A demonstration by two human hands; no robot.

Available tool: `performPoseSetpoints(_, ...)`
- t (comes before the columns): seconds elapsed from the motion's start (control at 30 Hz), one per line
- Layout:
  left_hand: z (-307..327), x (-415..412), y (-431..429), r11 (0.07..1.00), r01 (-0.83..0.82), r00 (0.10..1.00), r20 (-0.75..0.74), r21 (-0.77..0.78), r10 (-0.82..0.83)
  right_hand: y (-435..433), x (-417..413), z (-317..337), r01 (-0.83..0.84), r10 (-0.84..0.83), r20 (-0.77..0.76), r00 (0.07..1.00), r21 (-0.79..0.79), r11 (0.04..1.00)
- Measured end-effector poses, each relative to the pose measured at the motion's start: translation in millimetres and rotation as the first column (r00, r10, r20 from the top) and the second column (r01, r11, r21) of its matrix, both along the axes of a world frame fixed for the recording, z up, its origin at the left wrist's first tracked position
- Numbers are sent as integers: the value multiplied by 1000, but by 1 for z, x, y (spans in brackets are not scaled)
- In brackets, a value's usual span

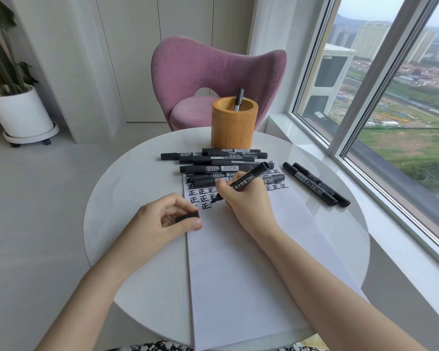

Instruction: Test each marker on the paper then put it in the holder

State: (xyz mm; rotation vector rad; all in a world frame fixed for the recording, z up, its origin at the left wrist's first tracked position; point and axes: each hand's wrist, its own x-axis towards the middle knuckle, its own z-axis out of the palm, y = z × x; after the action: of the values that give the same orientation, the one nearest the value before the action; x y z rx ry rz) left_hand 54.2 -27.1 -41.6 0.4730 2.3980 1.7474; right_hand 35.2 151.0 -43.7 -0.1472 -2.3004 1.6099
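My right hand is curled round an uncapped black marker, its tip down on the white paper at the end of the third row of characters. My left hand pinches the cap between thumb and fingers at the paper's left edge. The heel of my writing hand sits just beside the fresh ink, so I judge a smear likely if I drag it. The pile of capped markers lies across the sheet's top, close to my knuckles; a nudge could roll them. The orange holder stands behind that pile with one marker in it, so reaching over could knock something, and a loosely seated cap could let the tip mark the holder.
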Motion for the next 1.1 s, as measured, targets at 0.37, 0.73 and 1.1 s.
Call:
performPoseSetpoints(0.37,0,0,0,1000,6,1000,16,13,-7,0,2,2,46,-45,-30,999,29,999)
performPoseSetpoints(0.73,0,0,1,1000,10,1000,12,28,-11,0,1,0,13,-13,-26,1000,16,1000)
performPoseSetpoints(1.1,-2,-1,1,1000,9,1000,-12,19,-9,2,3,2,37,-37,-15,999,7,999)
